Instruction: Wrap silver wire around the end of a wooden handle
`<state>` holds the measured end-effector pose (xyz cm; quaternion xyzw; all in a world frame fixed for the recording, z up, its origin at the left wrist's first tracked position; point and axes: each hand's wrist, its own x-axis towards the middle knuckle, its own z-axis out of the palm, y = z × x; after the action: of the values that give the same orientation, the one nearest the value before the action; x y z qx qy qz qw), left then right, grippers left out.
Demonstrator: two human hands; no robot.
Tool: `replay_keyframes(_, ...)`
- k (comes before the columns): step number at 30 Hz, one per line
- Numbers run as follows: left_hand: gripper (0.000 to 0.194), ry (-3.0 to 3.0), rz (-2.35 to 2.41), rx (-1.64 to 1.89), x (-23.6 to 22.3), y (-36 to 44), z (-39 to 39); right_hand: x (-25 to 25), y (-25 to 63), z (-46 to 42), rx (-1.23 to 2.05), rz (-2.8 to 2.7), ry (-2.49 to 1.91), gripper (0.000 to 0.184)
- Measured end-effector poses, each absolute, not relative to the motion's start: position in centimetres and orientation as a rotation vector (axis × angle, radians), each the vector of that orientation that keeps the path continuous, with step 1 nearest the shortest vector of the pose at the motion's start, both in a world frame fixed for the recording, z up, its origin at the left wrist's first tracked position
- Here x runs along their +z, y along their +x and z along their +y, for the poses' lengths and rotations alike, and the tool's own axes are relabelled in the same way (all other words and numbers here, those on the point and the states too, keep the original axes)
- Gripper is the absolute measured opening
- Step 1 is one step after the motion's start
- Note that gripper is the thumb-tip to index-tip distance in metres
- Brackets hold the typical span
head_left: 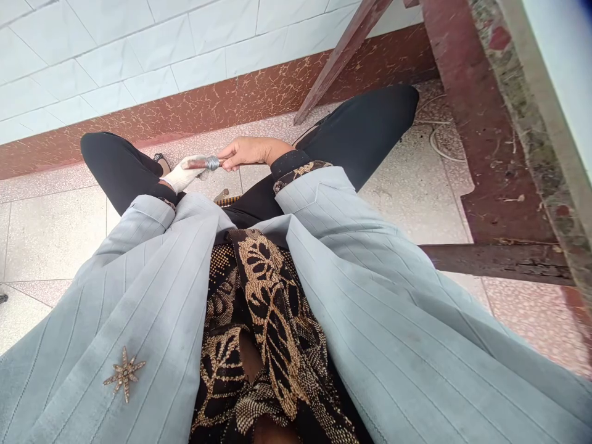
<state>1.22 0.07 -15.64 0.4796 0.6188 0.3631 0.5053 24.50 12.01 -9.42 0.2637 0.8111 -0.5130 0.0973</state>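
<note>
I look down over my grey striped sleeves and black-and-gold garment to my knees in black trousers. My left hand [181, 177], in a white glove, is closed around the end of a short rod-like tool [201, 163] with a reddish-brown body and a silver metal band. My bare right hand [247, 152] pinches the tool's other end. Both hands hold it level between my knees, above the floor. What kind of tool it is stays unclear.
A small yellowish striped object [224, 198] lies on the speckled floor tiles below the hands. A white-tiled wall with a red marbled skirting [231, 102] runs behind. A rusty red metal frame [467, 98] with a diagonal brace stands at the right.
</note>
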Motion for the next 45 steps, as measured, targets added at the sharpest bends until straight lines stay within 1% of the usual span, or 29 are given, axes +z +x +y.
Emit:
replay_keyframes(2,0.034,1.140,1.461,0.865,-15.5,1.4,-0.1,-9.1,24.2,11.6,-1.664,2.462,0.895,0.028)
replay_keyframes(4,0.036,1.177,1.418,0.796,-15.1,1.7,-0.4,-9.0,23.9,11.4,-1.692,2.528,1.079,0.040)
replay_keyframes(6,0.037,1.236,1.362,0.672,-14.7,1.9,-0.7,-9.1,23.6,11.6,-1.562,2.567,1.336,0.054)
replay_keyframes(7,0.037,1.262,1.341,0.619,-14.5,2.0,-0.8,-9.2,23.5,11.8,-1.468,2.564,1.456,0.056)
replay_keyframes(9,0.035,1.288,1.329,0.589,-14.2,2.0,-0.9,-9.5,23.5,12.3,-1.283,2.533,1.582,0.049)
replay_keyframes(11,0.033,1.291,1.354,0.670,-13.9,1.9,-0.8,-9.8,23.7,12.8,-1.163,2.495,1.586,0.039)
replay_keyframes(12,0.033,1.291,1.370,0.728,-13.8,1.8,-0.8,-9.8,23.8,12.9,-1.115,2.478,1.574,0.039)
replay_keyframes(14,0.035,1.299,1.395,0.804,-13.7,1.6,-0.7,-9.7,23.9,12.9,-1.006,2.446,1.503,0.044)
replay_keyframes(17,0.038,1.334,1.381,0.781,-13.8,1.6,-0.6,-9.3,23.9,12.6,-0.819,2.427,1.367,0.053)
replay_keyframes(19,0.037,1.350,1.359,0.748,-14.0,1.7,-0.7,-9.2,23.8,12.3,-0.735,2.431,1.312,0.055)
replay_keyframes(20,0.035,1.349,1.361,0.744,-14.0,1.8,-0.7,-9.2,23.7,12.1,-0.718,2.432,1.292,0.053)
replay_keyframes(22,0.030,1.339,1.396,0.745,-14.0,1.9,-0.7,-9.4,23.5,11.8,-0.701,2.421,1.227,0.043)
replay_keyframes(24,0.027,1.326,1.457,0.750,-13.8,1.9,-0.7,-9.7,23.4,11.7,-0.710,2.402,1.147,0.029)
replay_keyframes(25,0.027,1.320,1.491,0.758,-13.7,1.8,-0.7,-9.8,23.4,11.8,-0.735,2.391,1.107,0.024)
replay_keyframes(27,0.030,1.308,1.555,0.797,-13.6,1.6,-0.6,-9.9,23.5,11.9,-0.813,2.366,1.037,0.019)
replay_keyframes(31,0.032,1.248,1.644,0.896,-13.7,1.0,-0.4,-9.5,24.1,12.2,-1.023,2.371,0.901,0.027)
replay_keyframes(34,0.037,1.192,1.642,0.912,-14.1,0.9,-0.1,-8.8,24.4,11.9,-1.301,2.427,0.823,0.030)
replay_keyframes(36,0.038,1.181,1.604,0.892,-14.4,1.1,-0.1,-8.5,24.3,11.5,-1.524,2.469,0.893,0.030)
replay_keyframes(38,0.037,1.193,1.537,0.830,-14.6,1.4,-0.2,-8.5,23.9,11.3,-1.657,2.498,1.058,0.034)
replay_keyframes(40,0.035,1.217,1.464,0.719,-14.7,1.6,-0.4,-8.8,23.6,11.5,-1.621,2.498,1.244,0.044)
replay_keyframes(42,0.034,1.248,1.426,0.631,-14.7,1.7,-0.6,-9.2,23.4,12.0,-1.411,2.503,1.366,0.050)
replay_keyframes(45,0.030,1.301,1.442,0.643,-14.6,1.7,-0.6,-9.9,23.6,12.7,-1.072,2.542,1.389,0.051)
